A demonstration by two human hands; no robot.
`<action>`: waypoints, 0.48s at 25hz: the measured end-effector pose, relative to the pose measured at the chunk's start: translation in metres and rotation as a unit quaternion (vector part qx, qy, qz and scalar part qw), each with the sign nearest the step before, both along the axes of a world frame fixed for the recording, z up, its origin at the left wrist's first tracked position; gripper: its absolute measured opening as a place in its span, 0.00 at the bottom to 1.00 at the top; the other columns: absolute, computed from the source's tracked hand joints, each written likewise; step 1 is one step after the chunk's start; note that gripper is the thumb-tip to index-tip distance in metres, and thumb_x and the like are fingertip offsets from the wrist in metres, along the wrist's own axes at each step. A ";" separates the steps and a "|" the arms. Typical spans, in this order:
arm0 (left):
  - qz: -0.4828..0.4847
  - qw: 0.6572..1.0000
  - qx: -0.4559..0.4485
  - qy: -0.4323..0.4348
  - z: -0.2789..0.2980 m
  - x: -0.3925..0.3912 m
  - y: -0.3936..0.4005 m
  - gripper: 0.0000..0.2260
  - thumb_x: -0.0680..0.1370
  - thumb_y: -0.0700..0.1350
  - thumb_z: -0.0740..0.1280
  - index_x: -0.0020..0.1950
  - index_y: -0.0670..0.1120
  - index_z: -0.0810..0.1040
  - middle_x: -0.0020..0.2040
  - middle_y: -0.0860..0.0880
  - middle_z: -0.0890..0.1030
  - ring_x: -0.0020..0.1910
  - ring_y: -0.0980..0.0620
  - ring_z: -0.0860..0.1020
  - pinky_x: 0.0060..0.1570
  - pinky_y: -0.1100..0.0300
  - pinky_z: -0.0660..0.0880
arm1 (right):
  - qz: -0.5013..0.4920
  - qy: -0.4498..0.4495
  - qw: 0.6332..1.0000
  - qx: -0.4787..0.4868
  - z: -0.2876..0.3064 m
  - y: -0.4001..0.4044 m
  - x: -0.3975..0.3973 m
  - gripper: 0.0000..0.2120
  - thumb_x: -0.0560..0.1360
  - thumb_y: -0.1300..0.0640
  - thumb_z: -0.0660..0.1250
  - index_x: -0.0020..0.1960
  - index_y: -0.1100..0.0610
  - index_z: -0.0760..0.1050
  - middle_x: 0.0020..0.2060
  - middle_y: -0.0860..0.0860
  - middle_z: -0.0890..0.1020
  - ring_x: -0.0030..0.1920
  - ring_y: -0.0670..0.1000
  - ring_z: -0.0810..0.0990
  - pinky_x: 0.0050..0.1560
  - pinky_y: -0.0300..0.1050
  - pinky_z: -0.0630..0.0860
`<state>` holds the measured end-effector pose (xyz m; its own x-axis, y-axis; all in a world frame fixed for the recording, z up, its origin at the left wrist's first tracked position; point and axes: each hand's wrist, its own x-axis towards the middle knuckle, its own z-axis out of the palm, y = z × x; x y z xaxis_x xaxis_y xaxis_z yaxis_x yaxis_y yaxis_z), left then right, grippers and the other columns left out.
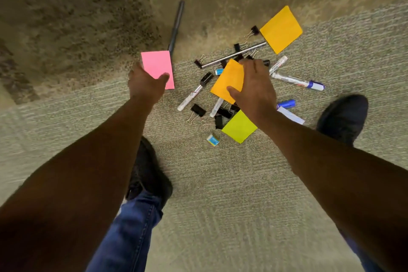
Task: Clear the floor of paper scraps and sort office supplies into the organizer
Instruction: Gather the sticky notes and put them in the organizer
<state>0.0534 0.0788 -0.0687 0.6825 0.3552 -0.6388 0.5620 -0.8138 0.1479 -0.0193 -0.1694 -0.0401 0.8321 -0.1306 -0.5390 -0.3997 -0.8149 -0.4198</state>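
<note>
Paper scraps are being gathered first: the left hand is pinching a pink paper between its thumb, lying on the sheet's near face, and fingers hidden behind it. The right hand is gripping an orange paper the same way, thumb on the lower edge and fingertips curling over the upper corner. Both sheets are being held above the carpet, the orange one directly over the heap.

Spreading outward from that hand, markers and black binder clips are lying tangled together, with a metal rod crossing the far side. A lime paper is resting just beside the right wrist, and a second orange paper is lying farther off. A dark pen is lying beyond the pink sheet. Shoes are standing on either side of the pile.

No organizer is showing in this view, so both sheets will probably be carried away. Risk, as I judge it: such light pinches could let a sheet slip or crumple, and a step could land on a marker and roll it away.
</note>
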 end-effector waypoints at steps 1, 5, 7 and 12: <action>0.003 1.000 0.017 0.017 -0.010 0.006 0.000 0.38 0.70 0.58 0.74 0.70 0.37 0.65 0.67 0.38 0.72 0.67 0.39 0.71 0.66 0.48 0.69 | 0.005 -0.003 1.000 -0.028 -0.007 0.001 0.006 0.33 0.69 0.49 0.75 0.68 0.58 0.65 0.63 0.58 0.71 0.62 0.59 0.70 0.58 0.53 0.71; 0.032 0.997 0.068 0.019 -0.029 0.010 -0.001 0.42 0.65 0.60 0.77 0.69 0.40 0.65 0.66 0.40 0.73 0.66 0.40 0.72 0.64 0.46 0.72 | 0.064 0.019 0.991 -0.119 -0.026 0.008 0.008 0.39 0.66 0.44 0.76 0.68 0.57 0.63 0.63 0.58 0.71 0.62 0.59 0.70 0.59 0.54 0.69; 0.045 0.997 0.069 -0.002 -0.031 0.008 -0.004 0.41 0.62 0.58 0.79 0.66 0.40 0.67 0.64 0.41 0.74 0.64 0.42 0.73 0.62 0.47 0.73 | 0.086 0.028 0.989 -0.119 -0.028 0.009 0.003 0.37 0.66 0.44 0.76 0.66 0.57 0.64 0.62 0.58 0.71 0.62 0.59 0.69 0.59 0.53 0.69; 0.122 0.991 -0.025 -0.051 -0.017 0.004 -0.001 0.22 0.71 0.50 0.74 0.60 0.41 0.76 0.57 0.42 0.80 0.55 0.44 0.79 0.55 0.48 0.78 | -0.008 0.035 0.999 0.000 -0.024 0.009 -0.001 0.15 0.71 0.55 0.73 0.52 0.57 0.72 0.56 0.57 0.74 0.58 0.58 0.72 0.51 0.53 0.73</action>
